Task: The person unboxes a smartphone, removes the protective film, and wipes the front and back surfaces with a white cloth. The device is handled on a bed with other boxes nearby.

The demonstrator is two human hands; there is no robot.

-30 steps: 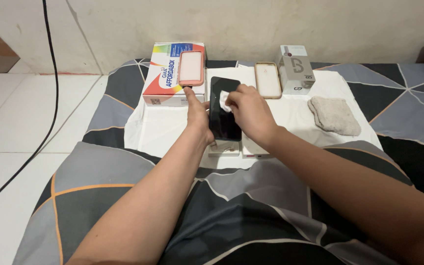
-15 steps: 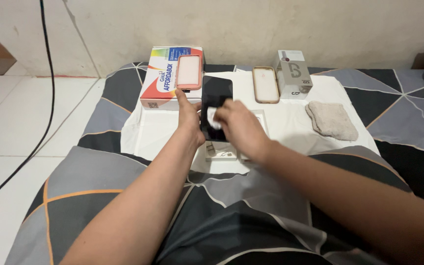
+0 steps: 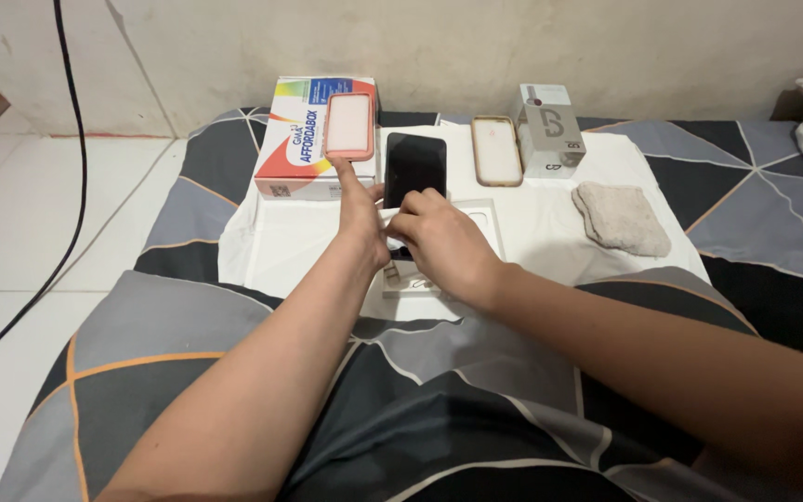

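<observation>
Head view | left hand (image 3: 362,212) steadies black phone (image 3: 414,169) on white cloth (image 3: 281,242), fingers spread | right hand (image 3: 443,244) pinched on the phone's lower end | pink case (image 3: 348,126) on colourful box (image 3: 295,149)

Black smartphone (image 3: 414,169) is seen lying flat, screen up, dark and unlit, long axis pointing away from the person. Slab shape with rounded corners, glossy face. Its near end is covered by the two grips; the far end sticks out beyond them. Left edge is touched by the left hand (image 3: 362,218), index finger stretched along that side. Near end of the screen is pressed by the right hand (image 3: 443,244), fingertips curled down onto the glass. A small white piece is glimpsed between the grips at the phone's near edge; its kind cannot be told.
</observation>
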